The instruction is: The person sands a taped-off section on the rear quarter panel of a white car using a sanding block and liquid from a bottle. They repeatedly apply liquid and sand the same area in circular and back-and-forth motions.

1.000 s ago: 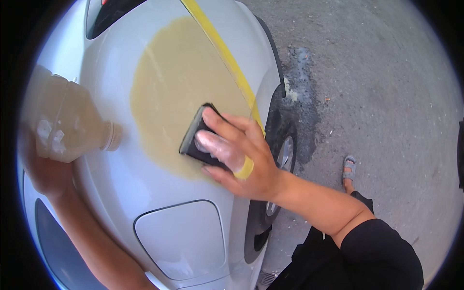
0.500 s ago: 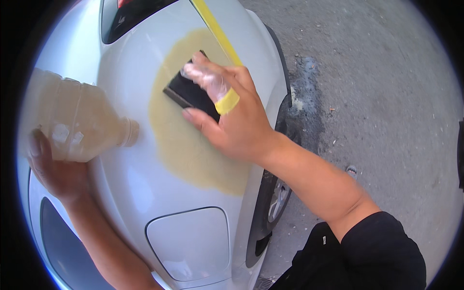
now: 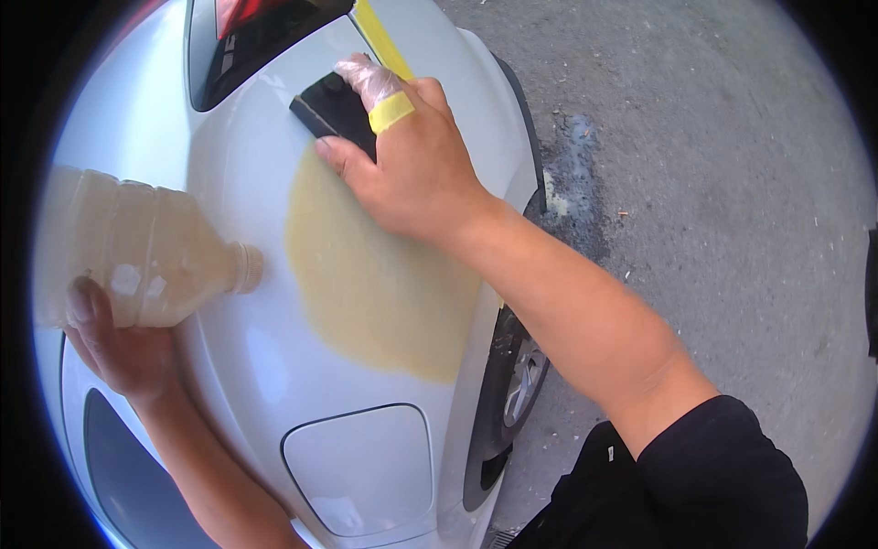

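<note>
My right hand (image 3: 412,156) grips a black sanding block (image 3: 337,112) and presses it on the white car's rear side panel (image 3: 242,119). One finger of that hand is wrapped in clear film held by yellow tape. Below the block spreads a beige filler patch (image 3: 375,293), its upper part covered by my hand. At the left, my left hand (image 3: 128,352) holds a large clear plastic bottle (image 3: 165,247) of cloudy beige liquid. The bottle lies on its side, capped end toward the patch; my thumb shows on it while the other fingers are mostly hidden.
Yellow masking tape (image 3: 382,41) runs along the panel seam beyond my right hand. Nearer me is the closed fuel flap (image 3: 361,467). The rear wheel (image 3: 523,384) stands at the right, beside grey pavement (image 3: 713,229) with a wet dark stain (image 3: 576,183).
My right hand has slid the sanding block away from me and slightly left, off the patch's middle to its far edge. The bottle sits slightly lower in view with my left hand.
</note>
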A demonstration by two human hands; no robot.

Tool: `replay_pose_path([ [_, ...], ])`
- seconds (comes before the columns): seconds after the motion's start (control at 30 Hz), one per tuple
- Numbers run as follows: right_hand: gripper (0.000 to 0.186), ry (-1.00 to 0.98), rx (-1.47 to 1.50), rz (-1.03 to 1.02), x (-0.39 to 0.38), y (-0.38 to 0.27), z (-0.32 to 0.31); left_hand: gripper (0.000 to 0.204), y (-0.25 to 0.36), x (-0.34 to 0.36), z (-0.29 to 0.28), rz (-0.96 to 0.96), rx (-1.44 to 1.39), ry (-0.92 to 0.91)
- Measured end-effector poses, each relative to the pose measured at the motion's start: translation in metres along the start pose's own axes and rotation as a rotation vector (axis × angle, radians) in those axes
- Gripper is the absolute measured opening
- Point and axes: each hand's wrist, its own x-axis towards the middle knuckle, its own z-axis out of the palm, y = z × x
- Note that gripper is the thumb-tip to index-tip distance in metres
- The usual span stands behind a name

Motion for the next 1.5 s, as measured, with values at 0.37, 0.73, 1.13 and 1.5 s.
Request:
replay_pose_path([
  [0.37,0.073,-0.093,0.079,-0.016,-0.088,-0.042,-0.013,0.070,-0.004,-0.007,-0.018,-0.024,-0.059,-0.003],
  [0.73,0.079,-0.197,0.105,-0.072,-0.175,-0.029,-0.026,0.075,-0.003,-0.018,-0.009,-0.024,0.098,0.074],
  [1.13,0.085,-0.126,0.164,0.017,-0.187,-0.026,-0.031,0.081,-0.007,-0.016,-0.021,-0.067,0.036,-0.003],
  [1.5,0.068,-0.134,0.153,0.099,-0.106,0.008,-0.019,0.081,-0.002,-0.019,-0.015,-0.085,0.029,0.003],
])
